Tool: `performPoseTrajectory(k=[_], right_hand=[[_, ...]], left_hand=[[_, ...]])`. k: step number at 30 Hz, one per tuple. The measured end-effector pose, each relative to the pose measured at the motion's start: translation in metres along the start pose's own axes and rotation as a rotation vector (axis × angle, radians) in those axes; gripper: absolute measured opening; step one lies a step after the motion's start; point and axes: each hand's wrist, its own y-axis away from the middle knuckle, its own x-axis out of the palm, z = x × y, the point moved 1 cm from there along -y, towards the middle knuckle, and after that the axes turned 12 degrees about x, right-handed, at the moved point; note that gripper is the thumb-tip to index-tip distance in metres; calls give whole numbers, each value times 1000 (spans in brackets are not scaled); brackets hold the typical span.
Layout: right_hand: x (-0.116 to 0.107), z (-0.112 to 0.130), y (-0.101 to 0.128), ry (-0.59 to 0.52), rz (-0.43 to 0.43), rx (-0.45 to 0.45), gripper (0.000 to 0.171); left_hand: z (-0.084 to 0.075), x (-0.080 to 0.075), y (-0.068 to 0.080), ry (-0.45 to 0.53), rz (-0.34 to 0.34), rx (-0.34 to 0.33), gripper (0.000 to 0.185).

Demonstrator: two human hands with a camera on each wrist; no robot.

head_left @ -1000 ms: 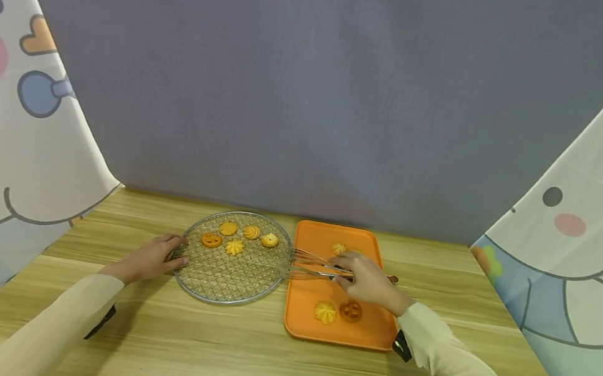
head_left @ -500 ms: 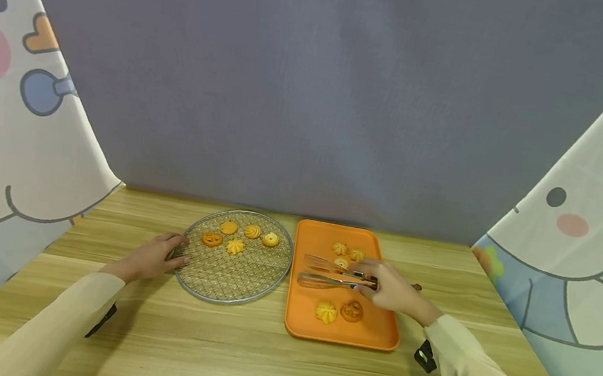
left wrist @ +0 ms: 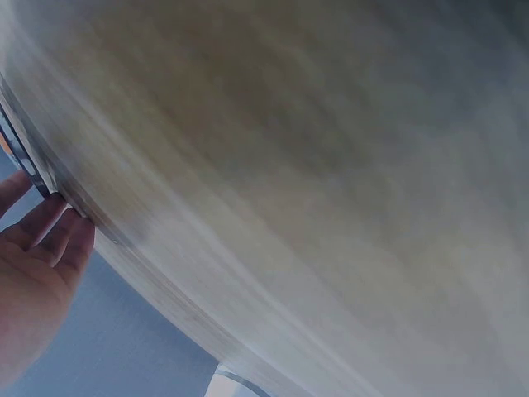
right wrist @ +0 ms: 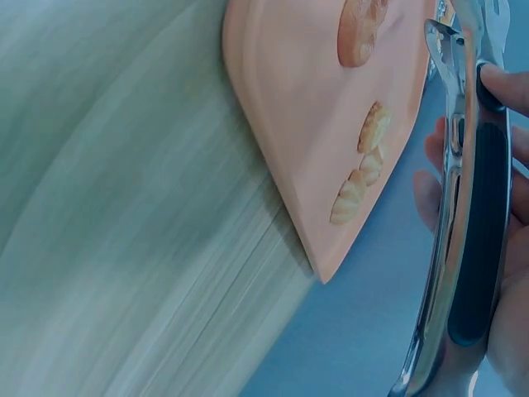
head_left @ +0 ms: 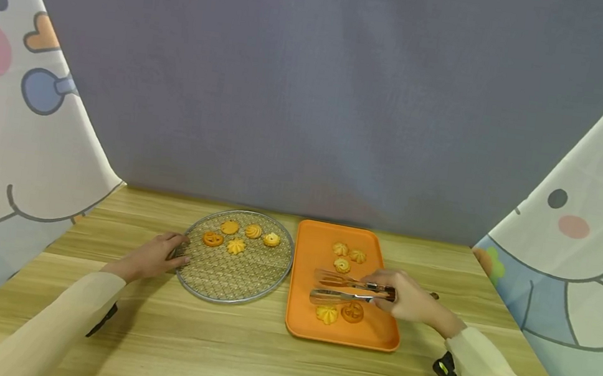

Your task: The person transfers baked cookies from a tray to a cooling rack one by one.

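My right hand (head_left: 387, 291) grips metal tongs (head_left: 345, 288) by their black-padded handles (right wrist: 475, 240). The tongs lie level over the orange tray (head_left: 301, 326), tips pointing left, their arms slightly apart with nothing between them. Just nearer than the tips lie a flower cookie (head_left: 327, 314) and a pretzel-shaped cookie (head_left: 352, 311). Three more cookies (head_left: 342, 264) sit at the tray's back. My left hand (head_left: 176, 252) rests with straight fingers on the left rim of a round wire rack (head_left: 222, 282). The rack carries several cookies (head_left: 236, 246) in its far half.
Rack and tray sit side by side on a wooden table (head_left: 235, 355), the tray's edge (right wrist: 273, 165) near the rack's rim (left wrist: 18, 157). A grey backdrop (head_left: 313, 89) closes the far side. Cartoon-printed curtains (head_left: 3, 132) flank left and right.
My right hand has drawn the tongs away from the rack's edge, rightward and nearer, over the tray's front. The back cookies are uncovered. The left hand has stayed on the rack.
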Motion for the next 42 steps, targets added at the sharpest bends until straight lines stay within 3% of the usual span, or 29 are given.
performPoseTrajectory(k=[22,31,42], right_hand=[[-5,-4,21,15,14,-70,37],[-3,-3,24,29,10,-48,38],[0,-5,24,35,-26,-114,39]], left_hand=[[1,3,1,-3,13,-27,51],[-1,1,1,2,22,-31,50],[3,5,1,-6,10,-26,50]])
